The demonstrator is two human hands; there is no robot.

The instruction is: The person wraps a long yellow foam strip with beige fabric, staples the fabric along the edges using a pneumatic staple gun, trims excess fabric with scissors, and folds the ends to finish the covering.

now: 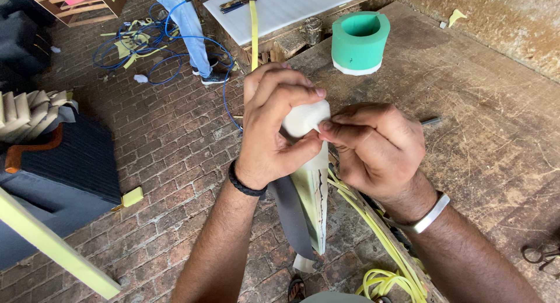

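Observation:
My left hand [274, 125] and my right hand [376, 148] meet over a long block of pale foam [312, 192] that stands upright at the edge of a wooden workbench [466, 116]. Both hands pinch white foam wadding [306, 117] at the top of the block. The left fingers curl over it from the left; the right thumb and fingers press it from the right. A grey fabric strip [290, 212] hangs down along the block's left side.
A green foam cylinder [360, 41] stands on the bench behind my hands. Yellow foam strips [379, 244] hang off the bench edge. Scissors [541, 256] lie at the right. A person's legs [189, 28] stand on the brick floor by a blue cable [163, 52]. A dark cushioned seat [64, 169] sits left.

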